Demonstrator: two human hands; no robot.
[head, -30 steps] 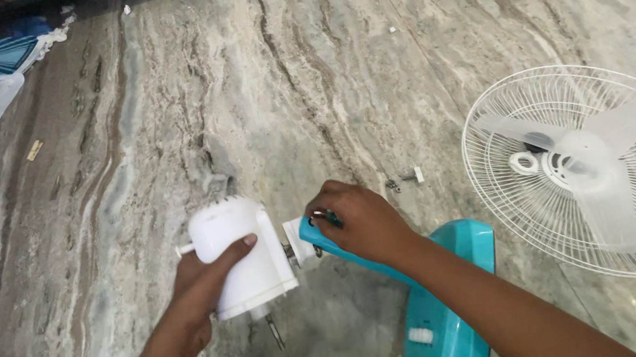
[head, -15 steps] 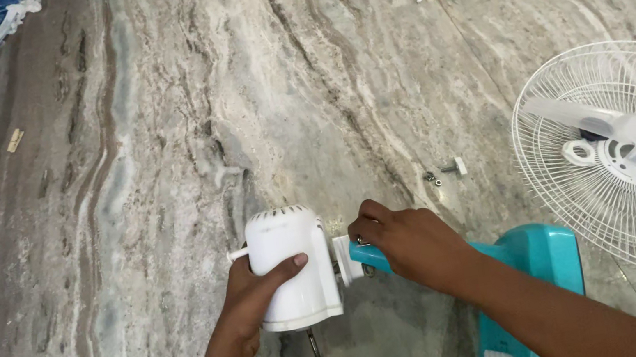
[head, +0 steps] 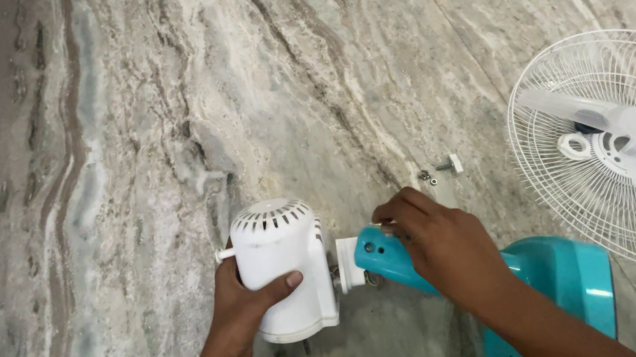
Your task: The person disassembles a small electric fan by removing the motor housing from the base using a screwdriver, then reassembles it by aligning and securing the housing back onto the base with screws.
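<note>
While left hand (head: 248, 300) still grips motor housing (head: 281, 266), right hand (head: 440, 248) stays clasped on teal neck (head: 383, 256).

Even, soft daylight, fairly bright; no hard source visible. Marble floor (head: 164, 142) shows mild sheen toward 12 o'clock, no harsh glare. Short soft shadow under white motor housing (head: 285, 270) at 6 o'clock. White fan grille (head: 587, 207) at 3 o'clock near overexposed, blades washed out. Focus sharp at centre; slight softness and wide-angle stretch toward corners. No motion blur.
</note>
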